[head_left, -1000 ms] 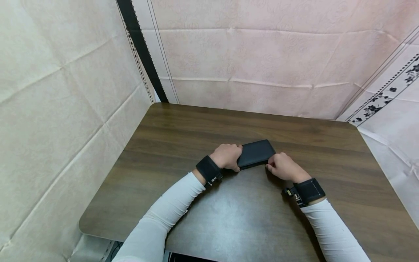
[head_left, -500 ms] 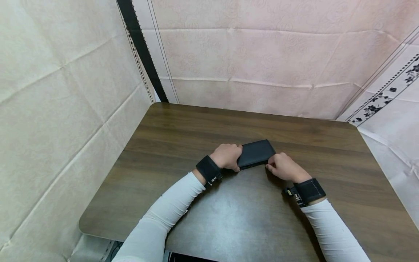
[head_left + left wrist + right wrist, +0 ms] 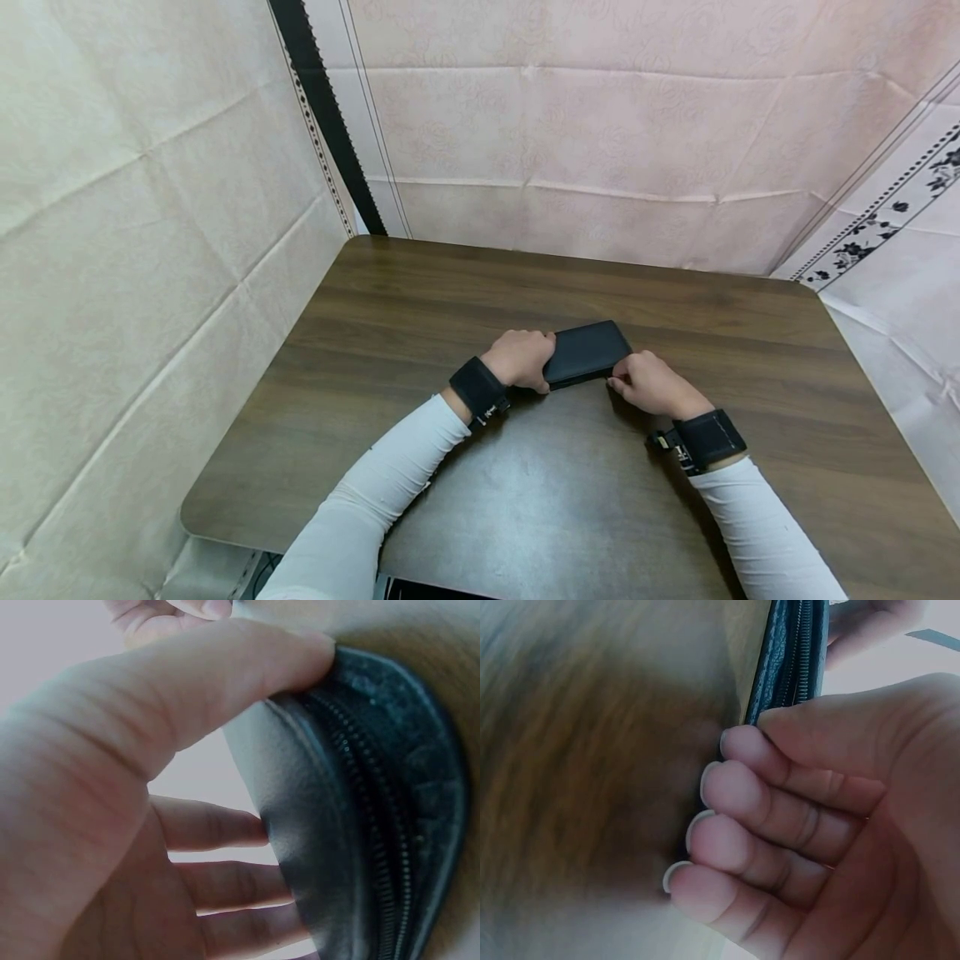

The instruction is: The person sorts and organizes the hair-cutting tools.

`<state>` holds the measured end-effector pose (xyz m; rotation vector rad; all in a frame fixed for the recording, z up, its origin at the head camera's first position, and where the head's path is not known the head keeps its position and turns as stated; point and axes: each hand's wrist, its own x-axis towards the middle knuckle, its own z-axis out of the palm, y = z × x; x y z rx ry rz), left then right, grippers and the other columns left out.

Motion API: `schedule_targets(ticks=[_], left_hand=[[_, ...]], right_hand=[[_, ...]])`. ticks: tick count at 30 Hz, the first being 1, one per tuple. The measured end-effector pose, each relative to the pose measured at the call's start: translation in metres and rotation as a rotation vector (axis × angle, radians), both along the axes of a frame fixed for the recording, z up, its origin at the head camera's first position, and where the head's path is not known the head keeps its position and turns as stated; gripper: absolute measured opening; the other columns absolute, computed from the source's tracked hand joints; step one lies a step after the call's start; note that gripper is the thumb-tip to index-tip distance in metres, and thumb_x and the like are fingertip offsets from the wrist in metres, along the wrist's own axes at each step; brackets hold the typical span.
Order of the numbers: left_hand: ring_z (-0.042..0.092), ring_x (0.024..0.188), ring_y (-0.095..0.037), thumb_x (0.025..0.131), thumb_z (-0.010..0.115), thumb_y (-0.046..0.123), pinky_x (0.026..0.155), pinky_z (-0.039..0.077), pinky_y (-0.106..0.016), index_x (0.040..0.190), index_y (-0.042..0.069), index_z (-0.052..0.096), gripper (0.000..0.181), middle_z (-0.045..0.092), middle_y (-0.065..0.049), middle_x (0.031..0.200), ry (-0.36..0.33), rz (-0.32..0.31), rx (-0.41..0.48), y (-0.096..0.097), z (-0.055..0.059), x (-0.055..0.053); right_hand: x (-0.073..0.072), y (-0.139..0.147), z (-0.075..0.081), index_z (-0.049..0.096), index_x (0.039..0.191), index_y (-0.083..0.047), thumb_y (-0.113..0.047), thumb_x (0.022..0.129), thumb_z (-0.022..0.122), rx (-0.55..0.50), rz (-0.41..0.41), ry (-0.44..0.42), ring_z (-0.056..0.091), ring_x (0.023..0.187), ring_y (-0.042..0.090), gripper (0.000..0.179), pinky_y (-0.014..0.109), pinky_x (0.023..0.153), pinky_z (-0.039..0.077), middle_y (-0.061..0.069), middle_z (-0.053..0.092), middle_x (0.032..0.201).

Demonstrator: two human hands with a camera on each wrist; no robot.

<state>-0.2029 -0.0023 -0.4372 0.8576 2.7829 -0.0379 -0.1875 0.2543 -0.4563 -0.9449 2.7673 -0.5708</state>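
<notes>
A black zip wallet (image 3: pixel 587 352) with a smooth, leather-like cover lies close over the table. My left hand (image 3: pixel 519 360) grips its left end; in the left wrist view the thumb (image 3: pixel 247 671) presses on the zip side, and the fingers (image 3: pixel 232 889) reach the opposite edge. Dark zip teeth (image 3: pixel 382 877) run along the wallet's near side. At the near right corner, my right hand (image 3: pixel 651 383) pinches with thumb and curled forefinger, right at the end of the visible zip (image 3: pixel 802 660). Whether a zip pull or the edge is pinched, I cannot tell.
The brown wood-grain table (image 3: pixel 450 283) has rounded corners. Pale cloth sheets (image 3: pixel 600 125) hang behind it and at both sides. Black bands with small devices (image 3: pixel 705 437) circle both wrists. A dark object (image 3: pixel 435 590) shows below the table's front edge.
</notes>
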Motion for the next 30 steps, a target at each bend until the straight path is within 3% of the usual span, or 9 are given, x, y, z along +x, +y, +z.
schedule_targets(ticks=[30], left_hand=[[0.067,0.115,-0.02,0.087,0.08,0.052,0.095,0.056,-0.037,0.154,0.006,0.047,0.087,0.065,-0.008,0.141,-0.009,0.003,-0.006,-0.0005,0.0033,0.0016]], right_hand=[[0.0005,-0.0025,-0.0031,0.052,0.06,-0.019,-0.008,0.1,0.065,-0.036,0.047,0.042,0.036,0.051,0.002,0.043,0.022,0.055,0.034,-0.012,0.036,0.058]])
